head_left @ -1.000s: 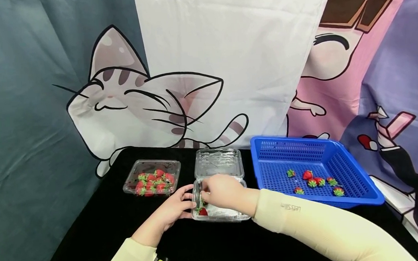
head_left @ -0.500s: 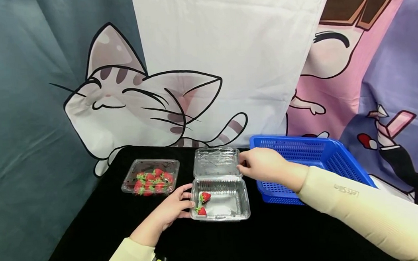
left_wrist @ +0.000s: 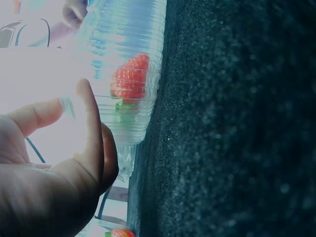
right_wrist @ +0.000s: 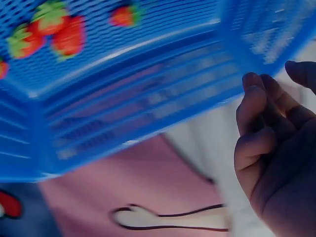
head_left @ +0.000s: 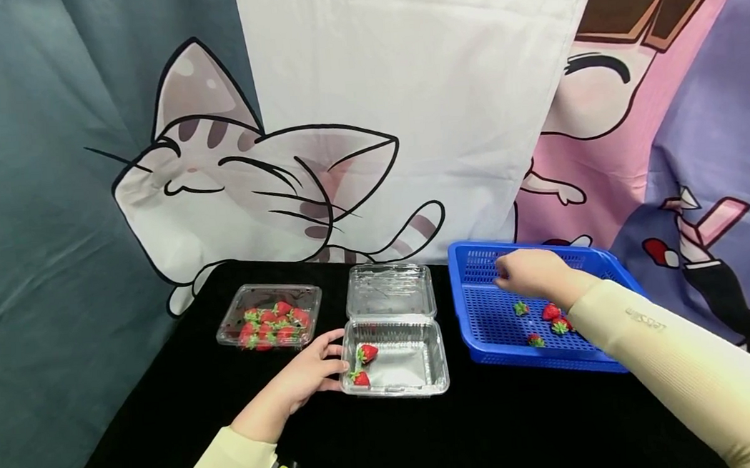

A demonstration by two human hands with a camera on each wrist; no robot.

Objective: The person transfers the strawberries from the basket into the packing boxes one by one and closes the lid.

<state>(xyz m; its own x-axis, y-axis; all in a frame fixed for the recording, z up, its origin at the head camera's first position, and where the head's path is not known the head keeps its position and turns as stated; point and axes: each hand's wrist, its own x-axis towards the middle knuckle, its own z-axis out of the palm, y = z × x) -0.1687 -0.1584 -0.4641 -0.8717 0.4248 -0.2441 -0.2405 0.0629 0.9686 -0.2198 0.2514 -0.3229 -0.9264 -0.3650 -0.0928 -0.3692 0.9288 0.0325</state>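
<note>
An unlatched clear plastic clamshell box (head_left: 411,360) stands mid-table, its lid (head_left: 391,294) folded back. Two strawberries lie along its left side, an upper strawberry (head_left: 367,352) and a lower strawberry (head_left: 360,379). My left hand (head_left: 306,373) touches the box's left wall with extended, spread fingers; the left wrist view shows a strawberry (left_wrist: 131,79) through the ribbed plastic. My right hand (head_left: 532,274) hovers over the back left of the blue basket (head_left: 460,307), holding nothing. Its fingers (right_wrist: 256,148) are loosely bent with the thumb apart. Several strawberries (head_left: 551,313) lie in the basket, some hidden behind the right forearm.
A closed clear box (head_left: 232,328) filled with strawberries stands at the left. Black cloth (head_left: 388,441) covers the table. Behind it hangs a printed curtain (head_left: 339,64) with a cartoon cat.
My right hand has left the box, revealing the two strawberries there, and moved right, past the lid, to above the blue basket. My left hand stays at the box's left side.
</note>
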